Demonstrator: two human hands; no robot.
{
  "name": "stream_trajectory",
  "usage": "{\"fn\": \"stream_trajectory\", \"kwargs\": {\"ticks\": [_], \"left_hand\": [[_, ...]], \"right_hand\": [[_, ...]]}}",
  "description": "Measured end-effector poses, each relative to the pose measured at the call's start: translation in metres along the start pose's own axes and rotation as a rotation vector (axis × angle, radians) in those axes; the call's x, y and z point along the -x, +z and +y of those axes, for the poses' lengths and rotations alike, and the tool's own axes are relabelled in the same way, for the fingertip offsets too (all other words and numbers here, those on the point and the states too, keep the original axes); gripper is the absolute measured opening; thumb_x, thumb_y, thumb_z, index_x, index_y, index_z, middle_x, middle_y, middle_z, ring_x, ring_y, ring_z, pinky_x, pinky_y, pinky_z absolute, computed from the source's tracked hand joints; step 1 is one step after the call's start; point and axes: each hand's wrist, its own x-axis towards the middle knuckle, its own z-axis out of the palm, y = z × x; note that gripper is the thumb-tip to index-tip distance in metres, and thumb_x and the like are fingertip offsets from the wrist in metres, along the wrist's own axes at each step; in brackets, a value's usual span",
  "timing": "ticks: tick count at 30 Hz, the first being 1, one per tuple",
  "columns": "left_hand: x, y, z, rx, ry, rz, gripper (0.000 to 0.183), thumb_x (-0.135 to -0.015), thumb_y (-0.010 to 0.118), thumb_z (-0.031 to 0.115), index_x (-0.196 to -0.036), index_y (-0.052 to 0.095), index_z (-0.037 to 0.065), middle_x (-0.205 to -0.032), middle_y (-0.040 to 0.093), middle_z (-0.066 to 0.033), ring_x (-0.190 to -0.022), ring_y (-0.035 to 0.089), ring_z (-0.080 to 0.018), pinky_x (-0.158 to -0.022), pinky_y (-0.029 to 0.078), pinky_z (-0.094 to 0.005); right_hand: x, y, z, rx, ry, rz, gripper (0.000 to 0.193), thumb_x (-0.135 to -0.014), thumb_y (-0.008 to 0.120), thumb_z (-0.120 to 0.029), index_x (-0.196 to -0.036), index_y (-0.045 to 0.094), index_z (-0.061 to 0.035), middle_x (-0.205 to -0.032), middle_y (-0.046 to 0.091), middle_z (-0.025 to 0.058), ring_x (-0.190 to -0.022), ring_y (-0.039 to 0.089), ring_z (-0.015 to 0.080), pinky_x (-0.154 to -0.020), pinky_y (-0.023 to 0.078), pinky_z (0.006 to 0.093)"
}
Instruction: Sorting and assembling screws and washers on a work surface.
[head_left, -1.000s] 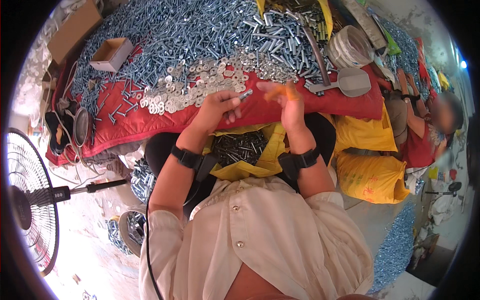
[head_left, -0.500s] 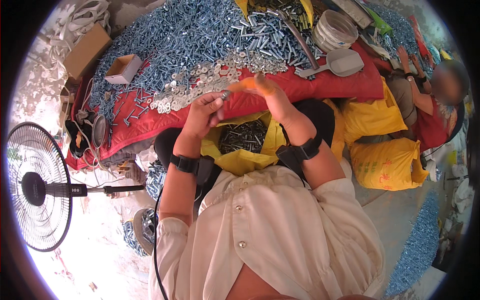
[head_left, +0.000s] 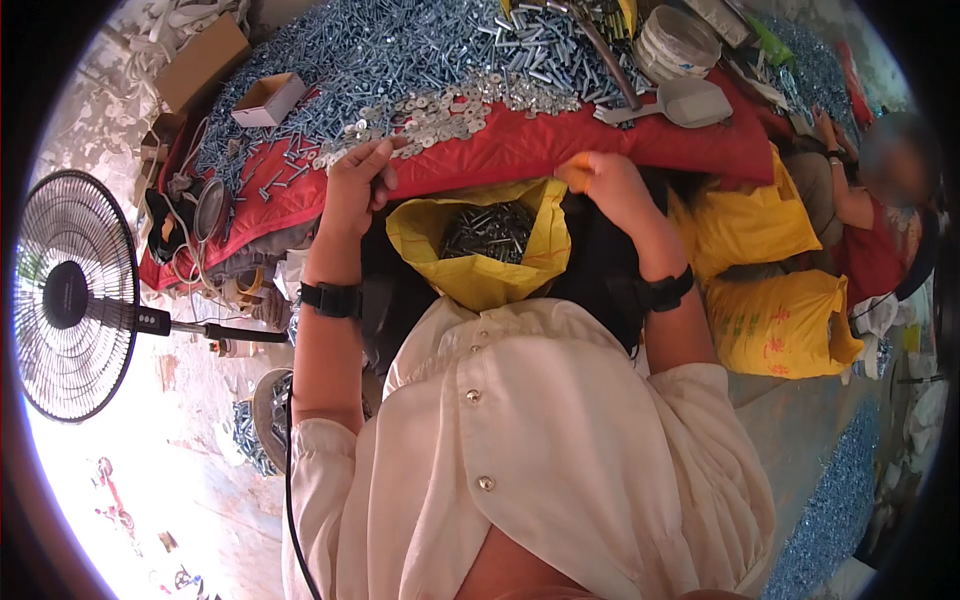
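My left hand (head_left: 357, 188) is at the near edge of the loose flat washers (head_left: 440, 118), its fingers bent in toward the thumb. Whatever those fingertips hold, if anything, is too small to make out. Orange covers some fingers of my right hand (head_left: 612, 190), which is curled closed beside the upper right rim of an open yellow bag (head_left: 470, 285). I cannot tell whether its fingertips touch the bag or hold a small piece. Inside the bag, between my legs, lies a heap of dark metal bolts (head_left: 487, 233).
Blue-silver bolts (head_left: 400, 60) cover the red quilted cloth (head_left: 680, 150) ahead. A scoop (head_left: 690, 103), white bucket (head_left: 675, 45) and small carton (head_left: 268, 100) rest there. A fan (head_left: 75, 295) stands left. Full yellow sacks (head_left: 780, 325) and another person (head_left: 870, 235) are at right.
My hands, close together above the washers before, have drawn apart. The left moved left; the right came right and down to the bag's rim, its spread fingers now curled. The view shifted slightly.
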Motion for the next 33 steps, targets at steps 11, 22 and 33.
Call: {"fn": "stream_trajectory", "kwargs": {"ticks": [11, 22, 33], "left_hand": [[-0.006, -0.059, -0.034, -0.094, 0.076, 0.293, 0.021, -0.088, 0.054, 0.02, -0.096, 0.062, 0.002, -0.058, 0.054, 0.0001, -0.04, 0.042, -0.004, -0.035, 0.028, -0.0179], [0.003, -0.052, -0.076, -0.351, 0.333, 0.541, 0.014, -0.082, 0.057, 0.012, -0.092, 0.064, 0.004, -0.066, 0.059, -0.0039, -0.054, 0.055, -0.0114, -0.052, 0.045, -0.0269], [0.02, -0.064, -0.08, -0.349, 0.526, 0.684, 0.014, -0.079, 0.057, 0.015, -0.086, 0.062, 0.004, -0.076, 0.062, -0.0156, -0.072, 0.061, -0.0303, -0.065, 0.047, -0.0377]], "right_hand": [[0.016, 0.005, -0.019, 0.158, -0.016, -0.298, 0.028, -0.075, 0.062, -0.026, -0.091, 0.065, -0.0026, -0.077, 0.064, 0.0158, -0.071, 0.063, 0.0246, -0.065, 0.046, 0.0323], [0.008, 0.008, 0.002, 0.197, 0.232, -0.32, 0.024, -0.078, 0.06, -0.022, -0.088, 0.064, 0.0003, -0.067, 0.063, 0.0078, -0.061, 0.06, 0.0158, -0.057, 0.046, 0.0277], [-0.016, 0.022, 0.005, 0.178, 0.27, -0.374, 0.023, -0.081, 0.058, -0.019, -0.096, 0.06, -0.0013, -0.079, 0.065, 0.0096, -0.065, 0.064, 0.0169, -0.053, 0.045, 0.0228]]}}
